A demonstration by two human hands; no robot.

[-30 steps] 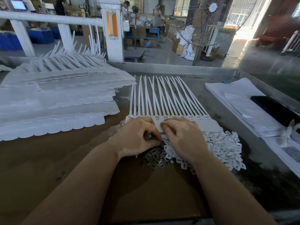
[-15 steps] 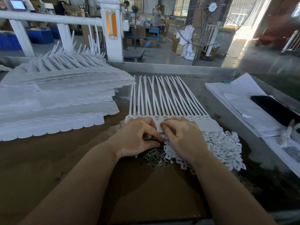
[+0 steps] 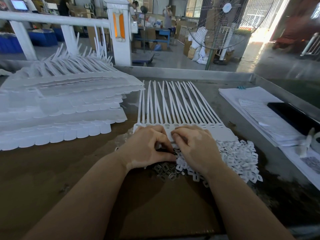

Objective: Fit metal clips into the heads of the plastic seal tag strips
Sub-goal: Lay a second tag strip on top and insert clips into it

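A joined row of white seal tag strips (image 3: 174, 104) lies on the table, tails pointing away, heads (image 3: 223, 131) toward me. My left hand (image 3: 147, 148) sits over the left heads with its fingers curled, thumb and fingertips pinching among small metal clips (image 3: 166, 170). Close beside it, my right hand (image 3: 195, 148) has its fingers curled down onto the tag head between the hands. What each fingertip holds is hidden. A heap of small white plastic pieces (image 3: 239, 156) spreads to the right of the clips.
A tall stack of white tag sheets (image 3: 57, 110) fills the left of the table. Papers (image 3: 256, 110) and a black phone (image 3: 294, 116) lie at the right. Brown cardboard (image 3: 155, 205) covers the near table. The metal table rim (image 3: 190, 73) runs behind; a fan (image 3: 223, 23) stands beyond.
Both hands stay in the same place over the tag heads. The fingers of the left hand shift slightly around the clips between the hands.
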